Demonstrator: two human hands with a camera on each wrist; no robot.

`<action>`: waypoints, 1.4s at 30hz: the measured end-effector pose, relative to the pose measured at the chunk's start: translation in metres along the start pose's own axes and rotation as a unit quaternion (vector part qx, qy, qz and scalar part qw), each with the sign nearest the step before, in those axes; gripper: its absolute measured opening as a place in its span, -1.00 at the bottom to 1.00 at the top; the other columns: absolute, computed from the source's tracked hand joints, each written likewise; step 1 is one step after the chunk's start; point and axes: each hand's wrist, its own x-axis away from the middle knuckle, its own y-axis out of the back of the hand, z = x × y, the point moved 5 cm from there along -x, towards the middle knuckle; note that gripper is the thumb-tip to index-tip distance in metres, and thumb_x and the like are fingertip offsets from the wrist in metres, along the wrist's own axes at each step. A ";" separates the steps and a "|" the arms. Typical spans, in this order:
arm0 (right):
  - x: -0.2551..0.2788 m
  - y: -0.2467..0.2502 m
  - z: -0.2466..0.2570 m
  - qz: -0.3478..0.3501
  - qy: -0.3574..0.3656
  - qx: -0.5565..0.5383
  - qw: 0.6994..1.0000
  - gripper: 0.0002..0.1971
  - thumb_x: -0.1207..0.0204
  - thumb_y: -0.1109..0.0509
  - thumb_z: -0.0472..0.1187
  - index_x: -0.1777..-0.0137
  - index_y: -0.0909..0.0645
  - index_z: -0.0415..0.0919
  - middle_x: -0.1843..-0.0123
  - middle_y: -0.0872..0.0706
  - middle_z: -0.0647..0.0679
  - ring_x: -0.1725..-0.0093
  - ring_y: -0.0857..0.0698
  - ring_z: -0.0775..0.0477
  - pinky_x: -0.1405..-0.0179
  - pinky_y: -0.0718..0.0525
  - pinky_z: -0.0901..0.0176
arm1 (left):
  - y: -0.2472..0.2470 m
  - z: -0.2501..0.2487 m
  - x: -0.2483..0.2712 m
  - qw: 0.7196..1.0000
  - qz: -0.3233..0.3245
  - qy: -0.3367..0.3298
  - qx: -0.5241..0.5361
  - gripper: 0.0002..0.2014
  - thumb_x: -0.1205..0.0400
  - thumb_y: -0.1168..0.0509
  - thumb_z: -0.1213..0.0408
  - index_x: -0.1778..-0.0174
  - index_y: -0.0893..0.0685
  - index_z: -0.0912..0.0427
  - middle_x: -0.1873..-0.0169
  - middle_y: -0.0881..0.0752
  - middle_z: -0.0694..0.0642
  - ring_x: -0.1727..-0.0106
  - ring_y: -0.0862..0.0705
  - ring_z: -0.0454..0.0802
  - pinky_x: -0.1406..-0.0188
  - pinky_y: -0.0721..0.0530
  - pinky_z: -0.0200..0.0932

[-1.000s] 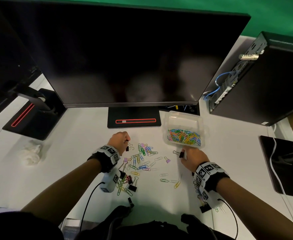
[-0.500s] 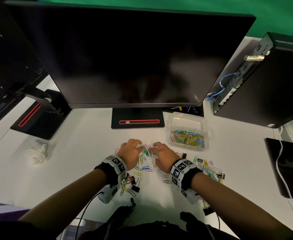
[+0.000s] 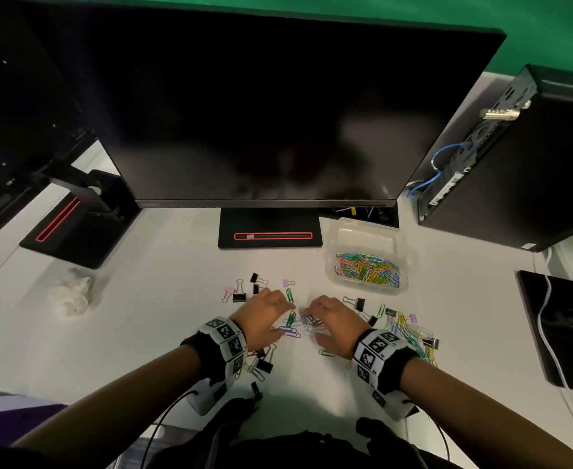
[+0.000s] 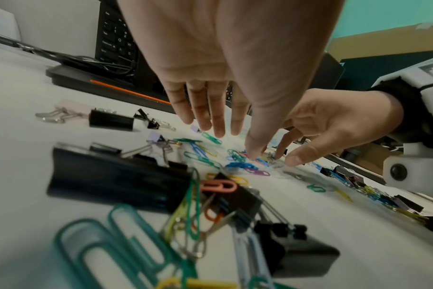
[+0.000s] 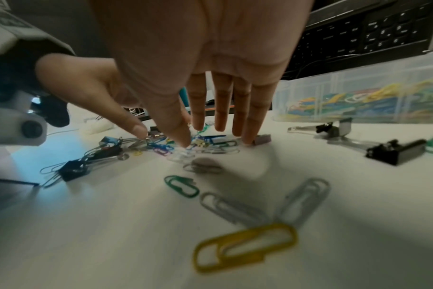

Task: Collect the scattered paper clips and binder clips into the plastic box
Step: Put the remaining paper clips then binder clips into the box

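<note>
A clear plastic box (image 3: 404, 243) holding many coloured paper clips stands right of the monitor foot. In front of it, coloured paper clips (image 3: 291, 324) and black binder clips (image 3: 239, 297) lie scattered on the white desk. My left hand (image 3: 280, 314) and right hand (image 3: 312, 323) face each other, fingers straight, cupping a small cluster of clips between them. In the left wrist view my left hand (image 4: 230, 140) has its thumb tip on the clips. The right hand (image 5: 210, 136) touches the same cluster with thumb and fingertips. Neither hand grips anything.
A large monitor (image 3: 264, 106) and its foot (image 3: 269, 228) stand behind the clips, a black computer case (image 3: 515, 164) to the right. More clips (image 3: 410, 333) lie beside my right wrist, others (image 3: 258, 363) under my left wrist. Crumpled tissue (image 3: 71, 294) lies at the left.
My right hand came left from near the box to the middle. Both hands then slid a little toward me, raking clips together between them.
</note>
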 end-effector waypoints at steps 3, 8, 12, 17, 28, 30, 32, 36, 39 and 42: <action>-0.009 0.003 0.001 -0.005 -0.042 -0.007 0.999 -0.37 -0.37 -0.46 -0.09 -0.46 -0.38 -0.09 -0.34 -0.44 -0.16 -0.33 -0.46 -0.16 -0.36 -0.45 0.10 | 0.003 0.004 -0.001 0.998 0.005 0.054 0.016 -0.31 -0.54 -0.35 0.04 -0.55 -0.27 0.15 -0.38 -0.40 0.14 -0.42 -0.37 0.06 -0.43 -0.39 -0.11; -0.013 -0.001 0.009 -0.011 -0.058 -0.032 0.998 -0.77 -0.40 -0.40 -0.22 -0.06 -0.65 -0.19 -0.12 -0.55 -0.18 -0.12 -0.61 -0.22 -0.08 -0.55 0.13 | -0.009 -0.002 -0.011 0.996 0.017 0.084 0.015 -0.21 -0.43 -0.43 -0.07 -0.51 -0.29 0.16 -0.34 -0.38 0.16 -0.36 -0.40 0.11 -0.41 -0.46 -0.03; -0.003 0.006 -0.002 -0.027 -0.088 -0.054 0.994 -0.86 -0.41 -0.36 -0.31 0.10 -0.74 -0.19 -0.02 -0.70 -0.16 -0.01 -0.67 -0.16 0.03 -0.51 0.27 | -0.018 -0.015 -0.019 0.996 0.023 0.081 0.025 -0.32 -0.43 -0.45 0.03 -0.44 -0.38 0.12 -0.31 -0.38 0.15 -0.33 -0.39 0.12 -0.37 -0.47 -0.03; 0.017 0.028 -0.031 -0.081 -0.144 -0.126 0.978 -0.82 -0.33 -0.40 -0.44 0.28 -0.78 -0.17 0.26 -0.77 0.00 0.22 -0.68 0.00 0.11 -0.60 0.31 | -0.018 -0.028 -0.029 0.997 0.038 0.055 0.046 -0.73 -0.58 -0.31 0.33 -0.20 -0.60 0.21 -0.20 -0.52 0.21 -0.23 -0.53 0.19 -0.18 -0.44 -0.12; 0.034 0.129 -0.082 -0.301 -0.186 -0.177 0.919 -0.91 -0.42 -0.43 -0.39 0.19 -0.75 -0.23 0.15 -0.79 -0.10 0.25 -0.66 0.02 0.15 -0.56 0.30 | 0.013 -0.033 -0.045 0.985 -0.015 0.084 0.148 -0.79 -0.61 -0.23 0.46 -0.02 -0.76 0.25 -0.06 -0.74 0.21 -0.01 -0.71 0.05 0.02 -0.52 -0.35; 0.032 0.130 -0.087 -0.297 -0.190 -0.162 0.922 -0.90 -0.43 -0.42 -0.37 0.14 -0.74 -0.22 0.06 -0.79 -0.13 0.15 -0.68 -0.05 0.05 -0.60 0.23 | 0.026 -0.039 -0.052 0.980 -0.043 0.084 0.174 -0.85 -0.61 -0.29 0.39 0.02 -0.77 0.23 -0.04 -0.74 0.17 0.13 -0.65 -0.07 0.06 -0.49 -0.36; 0.031 0.122 -0.089 -0.279 -0.189 -0.152 0.929 -0.87 -0.42 -0.42 -0.37 0.05 -0.73 -0.23 -0.06 -0.72 -0.18 0.00 -0.67 -0.14 -0.04 -0.58 0.19 | 0.041 -0.047 -0.062 0.974 -0.072 0.079 0.197 -0.87 -0.61 -0.30 0.35 0.04 -0.77 0.20 -0.05 -0.72 0.13 0.17 -0.57 -0.15 0.08 -0.49 -0.33; 0.041 0.102 -0.081 -0.260 -0.155 -0.130 0.944 -0.76 -0.39 -0.41 -0.43 -0.04 -0.70 -0.24 -0.03 -0.60 -0.13 0.06 -0.56 -0.03 0.00 -0.43 0.31 | 0.068 -0.066 -0.088 0.972 -0.116 0.051 0.197 -0.84 -0.62 -0.28 0.37 0.04 -0.77 0.19 -0.08 -0.71 0.11 0.14 -0.56 -0.14 0.05 -0.48 -0.32; 0.051 0.081 -0.070 -0.211 -0.120 -0.129 0.961 -0.74 -0.33 -0.38 -0.47 0.01 -0.70 -0.24 0.09 -0.56 -0.02 0.24 -0.49 0.10 0.08 -0.43 0.28 | 0.077 -0.080 -0.108 0.970 -0.130 0.041 0.200 -0.80 -0.63 -0.23 0.43 0.00 -0.76 0.21 -0.10 -0.69 0.17 0.03 -0.65 0.00 0.03 -0.51 -0.28; 0.061 0.055 -0.061 -0.103 -0.110 -0.095 0.984 -0.75 -0.32 -0.40 -0.40 0.00 -0.68 -0.20 0.13 -0.56 0.01 0.30 -0.48 0.11 0.17 -0.41 0.31 | 0.072 -0.088 -0.122 0.969 -0.126 0.049 0.207 -0.76 -0.65 -0.17 0.43 -0.10 -0.73 0.23 -0.13 -0.70 0.23 -0.11 -0.68 0.14 -0.03 -0.54 -0.24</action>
